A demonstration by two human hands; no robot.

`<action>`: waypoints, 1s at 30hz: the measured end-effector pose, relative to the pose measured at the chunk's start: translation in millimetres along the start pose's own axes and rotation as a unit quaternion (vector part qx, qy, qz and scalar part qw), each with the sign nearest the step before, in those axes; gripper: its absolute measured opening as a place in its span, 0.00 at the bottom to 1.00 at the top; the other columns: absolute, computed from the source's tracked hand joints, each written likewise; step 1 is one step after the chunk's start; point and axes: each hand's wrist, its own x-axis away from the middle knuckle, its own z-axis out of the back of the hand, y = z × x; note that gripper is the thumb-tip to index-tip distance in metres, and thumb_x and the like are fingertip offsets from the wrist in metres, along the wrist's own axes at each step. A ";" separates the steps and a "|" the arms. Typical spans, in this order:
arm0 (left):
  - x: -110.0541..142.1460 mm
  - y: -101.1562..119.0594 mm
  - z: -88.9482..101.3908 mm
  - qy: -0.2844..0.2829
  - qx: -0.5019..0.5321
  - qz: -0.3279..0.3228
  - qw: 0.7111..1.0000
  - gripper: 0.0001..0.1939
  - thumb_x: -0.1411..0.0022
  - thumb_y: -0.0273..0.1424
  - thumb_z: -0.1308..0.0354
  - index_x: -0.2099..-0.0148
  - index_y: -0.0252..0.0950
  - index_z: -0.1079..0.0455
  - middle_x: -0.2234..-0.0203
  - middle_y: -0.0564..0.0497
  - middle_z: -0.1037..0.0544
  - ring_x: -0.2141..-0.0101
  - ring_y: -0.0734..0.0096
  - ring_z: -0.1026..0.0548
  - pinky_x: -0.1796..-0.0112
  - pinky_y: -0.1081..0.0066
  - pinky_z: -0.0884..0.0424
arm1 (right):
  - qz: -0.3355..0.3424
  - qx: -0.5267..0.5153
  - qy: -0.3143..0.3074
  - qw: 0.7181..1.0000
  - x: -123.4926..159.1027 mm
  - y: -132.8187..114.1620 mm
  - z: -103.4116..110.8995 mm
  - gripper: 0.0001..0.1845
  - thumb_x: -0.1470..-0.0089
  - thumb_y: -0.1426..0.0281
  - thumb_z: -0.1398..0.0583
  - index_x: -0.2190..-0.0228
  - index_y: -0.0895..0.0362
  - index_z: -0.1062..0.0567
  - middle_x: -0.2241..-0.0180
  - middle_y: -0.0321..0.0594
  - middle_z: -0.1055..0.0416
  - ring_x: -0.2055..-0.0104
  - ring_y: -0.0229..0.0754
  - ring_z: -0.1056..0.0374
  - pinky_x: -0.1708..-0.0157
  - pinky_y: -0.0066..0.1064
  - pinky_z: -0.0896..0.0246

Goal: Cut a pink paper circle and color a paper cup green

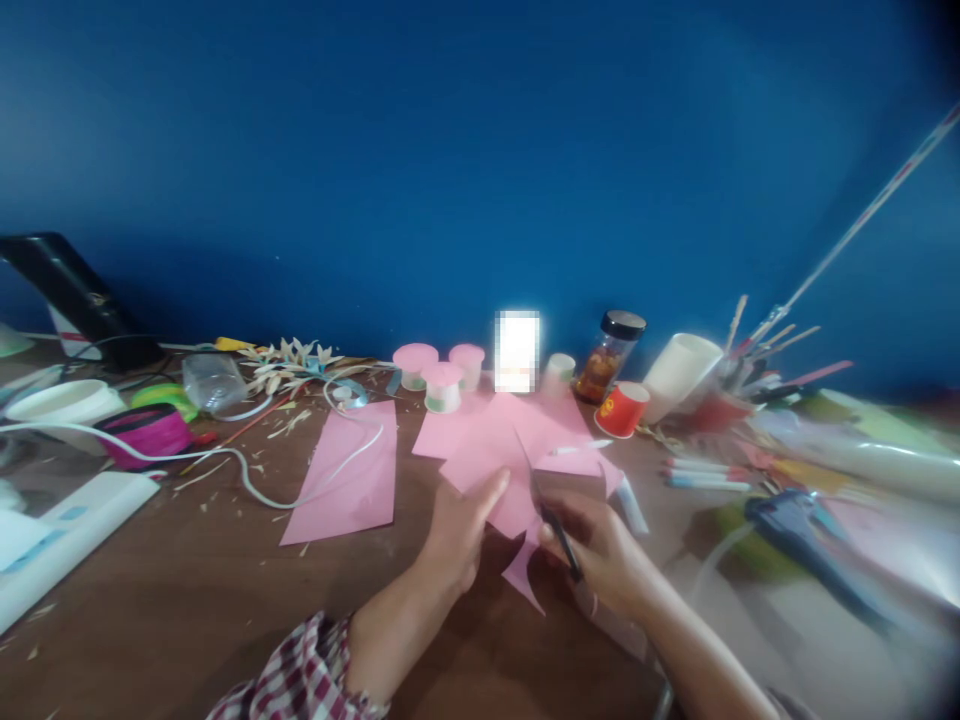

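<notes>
My left hand (466, 530) pinches the near left edge of a pink paper sheet (487, 450), its thumb lying on top. In my right hand (600, 545) is a pair of dark-handled scissors (559, 535), with a blade lying along the paper's right part. A curved pink offcut (525, 575) hangs below the sheet near the scissors. Just beyond, more pink paper (435, 425) lies flat, with a white pen (577, 448) on its right part. Several small paper cups (442, 390) topped with pink discs stand behind.
Left lie another pink sheet (349, 470), a white cable (247, 480), a power strip (82, 535) and a magenta tape roll (146, 435). On the right are a red cup (622, 410), a dark-lidded jar (606, 365), marker pens (709, 473) and a blue glue gun (810, 550). A blue wall (450, 180) rises behind.
</notes>
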 end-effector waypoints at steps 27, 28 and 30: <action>1.2 -0.5 2.0 -0.002 -0.015 0.000 1.000 0.25 0.54 0.39 0.32 0.56 0.29 0.27 0.63 0.39 0.21 0.62 0.56 0.23 0.59 0.62 0.27 | -0.010 -0.005 0.004 1.000 -1.1 -7.8 -1.0 0.18 0.48 0.59 0.38 0.64 0.61 0.25 0.75 0.37 0.32 0.74 0.36 0.40 0.75 0.26 0.44; 1.4 -0.3 1.8 -0.004 -0.017 -0.002 1.000 0.25 0.53 0.39 0.32 0.56 0.28 0.27 0.63 0.39 0.21 0.62 0.57 0.23 0.59 0.61 0.27 | -0.012 -0.011 0.004 1.000 -1.1 -8.7 -1.1 0.18 0.49 0.59 0.37 0.63 0.61 0.25 0.74 0.37 0.32 0.74 0.36 0.40 0.76 0.26 0.44; 1.4 0.2 1.5 -0.011 -0.016 -0.009 1.000 0.25 0.53 0.39 0.32 0.56 0.27 0.27 0.63 0.38 0.21 0.63 0.57 0.23 0.60 0.61 0.28 | -0.014 -0.020 0.004 1.000 -0.9 -9.8 -1.0 0.19 0.49 0.59 0.37 0.62 0.62 0.25 0.75 0.37 0.32 0.75 0.36 0.41 0.76 0.26 0.45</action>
